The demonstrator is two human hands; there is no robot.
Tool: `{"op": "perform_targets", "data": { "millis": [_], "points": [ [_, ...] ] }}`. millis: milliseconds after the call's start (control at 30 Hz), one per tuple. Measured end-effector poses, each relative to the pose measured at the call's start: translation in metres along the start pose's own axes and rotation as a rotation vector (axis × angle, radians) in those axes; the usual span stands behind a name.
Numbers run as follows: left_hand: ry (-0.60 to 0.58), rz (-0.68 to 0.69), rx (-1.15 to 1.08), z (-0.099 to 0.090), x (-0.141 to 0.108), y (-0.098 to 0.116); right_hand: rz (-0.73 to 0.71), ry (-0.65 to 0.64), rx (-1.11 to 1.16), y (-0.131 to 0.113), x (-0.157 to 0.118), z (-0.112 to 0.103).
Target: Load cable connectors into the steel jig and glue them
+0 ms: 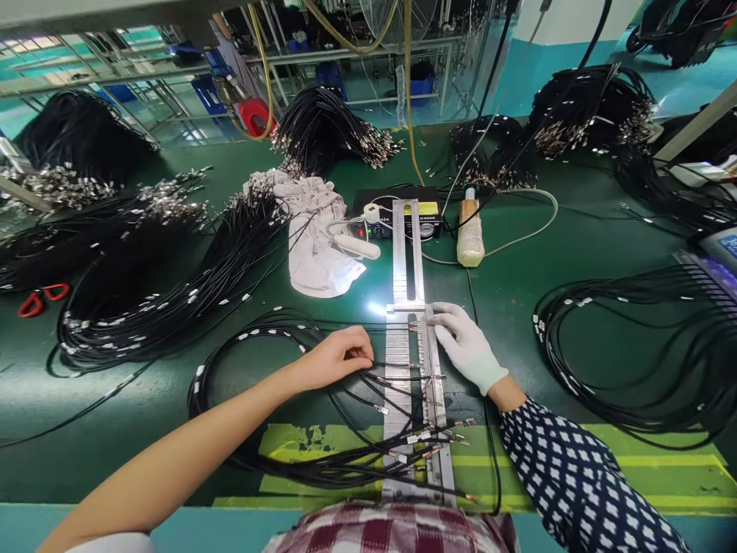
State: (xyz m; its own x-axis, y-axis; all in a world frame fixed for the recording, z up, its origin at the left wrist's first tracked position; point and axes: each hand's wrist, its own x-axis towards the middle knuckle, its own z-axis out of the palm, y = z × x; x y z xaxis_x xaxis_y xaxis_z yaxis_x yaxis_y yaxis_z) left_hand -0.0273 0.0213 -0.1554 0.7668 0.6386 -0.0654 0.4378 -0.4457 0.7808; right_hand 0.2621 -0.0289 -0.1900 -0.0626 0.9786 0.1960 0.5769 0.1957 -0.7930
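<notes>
Cables (314, 470) cross a ribbed metal fixture (397, 349).

Black cables (305, 468) with white tags curve in a loose coil, their metal-tipped ends lying across 1 long, straight, ridged metal jig (397, 349) with slots.

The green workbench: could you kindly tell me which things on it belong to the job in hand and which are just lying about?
In hand, it seems:
black cables, partly at the bare left hand
slotted metal fixture, at the gloved right hand

Apparently lying about:
red scissor handles, far left
white cloth, beyond the bare hand
</notes>
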Motion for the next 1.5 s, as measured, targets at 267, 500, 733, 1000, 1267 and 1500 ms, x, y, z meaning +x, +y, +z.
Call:
{"op": "perform_targets", "data": {
  "millis": [267,500,733,1000,1267,1500],
  "points": [
    [0.152,0.081,0.117,0.003,0.021,-0.012,-0.012,0.005,-0.002,-0.001,0.001,0.000],
    [0.045,0.202,0.229,-0.011,0.020,-0.018,-0.020,0.008,-0.012,0.000,0.001,0.001],
    [-0.012,0.290,0.320,-0.013,0.025,-0.021,-0.009,0.017,-0.011,0.001,0.002,0.002],
    [-0.006,0.316,0.502,-0.005,0.025,-0.025,0.022,0.005,-0.008,-0.001,0.002,0.001],
    [0.117,0.217,0.707,0.015,0.007,-0.022,0.009,0.020,0.007,-0.001,0.003,0.001],
    [0.010,0.152,0.455,0.009,-0.002,-0.008,0.000,0.017,0.002,0.003,0.002,0.002]
  ]
}}
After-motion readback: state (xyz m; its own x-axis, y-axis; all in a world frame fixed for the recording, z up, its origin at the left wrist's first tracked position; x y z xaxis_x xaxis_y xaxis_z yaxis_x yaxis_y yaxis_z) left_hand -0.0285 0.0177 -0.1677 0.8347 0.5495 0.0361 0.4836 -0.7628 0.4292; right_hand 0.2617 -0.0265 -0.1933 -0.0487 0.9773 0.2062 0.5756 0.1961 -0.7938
